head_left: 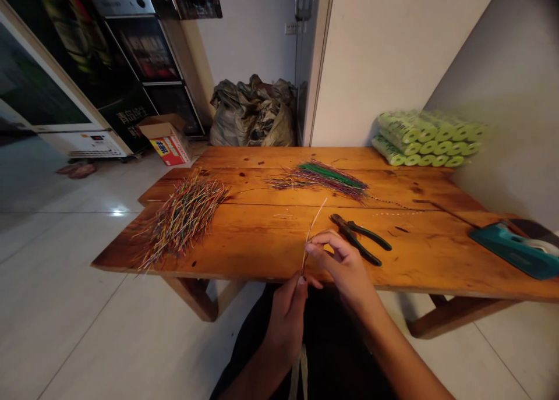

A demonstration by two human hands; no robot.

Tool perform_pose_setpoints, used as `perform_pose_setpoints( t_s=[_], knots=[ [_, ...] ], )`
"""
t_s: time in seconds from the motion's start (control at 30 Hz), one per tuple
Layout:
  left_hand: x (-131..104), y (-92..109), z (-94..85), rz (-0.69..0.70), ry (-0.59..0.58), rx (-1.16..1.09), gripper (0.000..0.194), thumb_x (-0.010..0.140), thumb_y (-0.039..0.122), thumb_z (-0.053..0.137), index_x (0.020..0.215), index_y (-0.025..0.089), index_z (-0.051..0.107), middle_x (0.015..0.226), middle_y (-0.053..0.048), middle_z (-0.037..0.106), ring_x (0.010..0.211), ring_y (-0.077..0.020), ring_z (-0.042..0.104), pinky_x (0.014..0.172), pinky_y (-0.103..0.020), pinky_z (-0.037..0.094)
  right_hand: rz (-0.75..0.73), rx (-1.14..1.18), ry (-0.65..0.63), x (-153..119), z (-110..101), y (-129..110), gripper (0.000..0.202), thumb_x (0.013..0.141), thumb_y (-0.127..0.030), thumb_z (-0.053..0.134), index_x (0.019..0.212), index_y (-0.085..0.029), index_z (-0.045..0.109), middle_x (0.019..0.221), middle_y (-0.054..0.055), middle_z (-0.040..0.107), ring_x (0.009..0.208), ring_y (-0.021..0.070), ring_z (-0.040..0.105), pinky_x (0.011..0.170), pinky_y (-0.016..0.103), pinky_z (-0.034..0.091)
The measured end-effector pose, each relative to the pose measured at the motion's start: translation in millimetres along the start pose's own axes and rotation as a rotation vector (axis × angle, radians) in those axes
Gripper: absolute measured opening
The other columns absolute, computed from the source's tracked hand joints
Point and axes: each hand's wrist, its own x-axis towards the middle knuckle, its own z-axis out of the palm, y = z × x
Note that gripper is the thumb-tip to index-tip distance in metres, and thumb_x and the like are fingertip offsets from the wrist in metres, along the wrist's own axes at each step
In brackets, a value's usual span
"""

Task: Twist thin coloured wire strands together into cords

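Note:
My left hand is closed on the lower end of a thin wire, just off the table's front edge. Higher up, my right hand pinches the same wire between thumb and fingertips. The wire stands nearly upright, its pale tip leaning right; whether it is one strand or several twisted together I cannot tell. Just beyond my right hand lie pliers with dark green handles. A loose heap of multicoloured wires is on the left of the table, and a bundle of green and purple wires lies farther back.
The wooden table has a teal tape dispenser at its right end. Green-wrapped rolls are stacked at the back right. Behind the table stand a large bag and an opened cardboard box on the floor.

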Motion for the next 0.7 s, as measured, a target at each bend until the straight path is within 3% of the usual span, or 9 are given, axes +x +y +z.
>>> perform_pose_setpoints(
  t_s=[0.13, 0.23, 0.3, 0.4, 0.47, 0.57, 0.63, 0.7],
  knots=[
    [-0.7, -3.3, 0.5, 0.071, -0.033, 0.167, 0.030, 0.083, 0.043, 0.051, 0.072, 0.019, 0.066, 0.054, 0.003, 0.038, 0.049, -0.0119, 0.026, 0.048, -0.025, 0.019, 0.059, 0.031, 0.014, 4.8, -2.7, -5.8, 0.011, 0.071, -0.031, 0.067, 0.071, -0.021, 0.063, 0.075, -0.001, 0.051, 0.070, 0.0128, 0.047, 0.057, 0.023, 0.035],
    [1.3, -5.1, 1.9, 0.051, -0.041, 0.226, 0.037, 0.082, 0.049, 0.048, 0.071, 0.017, 0.064, 0.053, 0.005, 0.033, 0.048, -0.0101, 0.024, 0.046, -0.024, 0.018, 0.083, 0.056, 0.025, 6.9, -3.5, -5.4, 0.013, 0.069, -0.033, 0.069, 0.071, -0.021, 0.064, 0.074, -0.002, 0.053, 0.068, 0.0123, 0.047, 0.055, 0.023, 0.034],
    [3.6, -5.0, 2.5, -0.001, -0.053, 0.162, 0.040, 0.081, 0.052, 0.049, 0.069, 0.016, 0.061, 0.052, 0.006, 0.029, 0.047, -0.0086, 0.021, 0.044, -0.023, 0.016, 0.120, 0.111, 0.026, 7.0, -4.1, -4.0, 0.012, 0.070, -0.034, 0.068, 0.076, -0.023, 0.066, 0.081, -0.001, 0.059, 0.069, 0.0122, 0.048, 0.056, 0.023, 0.036],
    [6.6, -2.0, 2.5, -0.089, -0.086, -0.043, 0.038, 0.080, 0.049, 0.052, 0.067, 0.014, 0.059, 0.052, 0.008, 0.023, 0.046, -0.0070, 0.015, 0.042, -0.021, 0.014, 0.223, 0.218, 0.032, 4.9, -6.2, -1.8, 0.023, 0.075, -0.035, 0.063, 0.098, -0.030, 0.066, 0.102, -0.001, 0.064, 0.081, 0.0133, 0.053, 0.064, 0.024, 0.040],
    [7.4, 0.7, 2.1, -0.126, -0.114, -0.153, 0.034, 0.080, 0.045, 0.055, 0.066, 0.014, 0.058, 0.053, 0.008, 0.021, 0.046, -0.0066, 0.012, 0.042, -0.019, 0.012, 0.313, 0.268, -0.041, 1.9, -7.6, 1.0, 0.031, 0.078, -0.037, 0.061, 0.108, -0.031, 0.063, 0.110, 0.001, 0.063, 0.093, 0.0153, 0.055, 0.072, 0.026, 0.042],
    [7.1, 2.2, 1.4, -0.165, -0.159, -0.253, 0.030, 0.081, 0.040, 0.055, 0.066, 0.013, 0.058, 0.053, 0.008, 0.021, 0.046, -0.0066, 0.010, 0.041, -0.018, 0.011, 0.414, 0.317, -0.279, -3.9, -6.9, 8.2, 0.033, 0.081, -0.041, 0.056, 0.106, -0.023, 0.065, 0.104, 0.007, 0.067, 0.096, 0.0188, 0.057, 0.077, 0.030, 0.043],
    [6.5, 1.2, 0.2, -0.186, -0.177, -0.282, 0.030, 0.082, 0.039, 0.054, 0.066, 0.014, 0.058, 0.053, 0.008, 0.020, 0.046, -0.0066, 0.010, 0.041, -0.017, 0.011, 0.430, 0.319, -0.376, -7.7, -4.4, 13.4, 0.032, 0.082, -0.041, 0.055, 0.100, -0.018, 0.067, 0.093, 0.007, 0.070, 0.081, 0.0167, 0.061, 0.071, 0.028, 0.046],
    [6.0, 0.2, -2.9, -0.219, -0.199, -0.255, 0.032, 0.083, 0.040, 0.051, 0.065, 0.014, 0.057, 0.051, 0.008, 0.020, 0.044, -0.0063, 0.012, 0.041, -0.017, 0.014, 0.430, 0.301, -0.393, -11.4, -1.3, 16.8, 0.027, 0.081, -0.038, 0.057, 0.092, -0.016, 0.069, 0.078, 0.003, 0.069, 0.057, 0.0098, 0.057, 0.057, 0.023, 0.044]
  ],
)
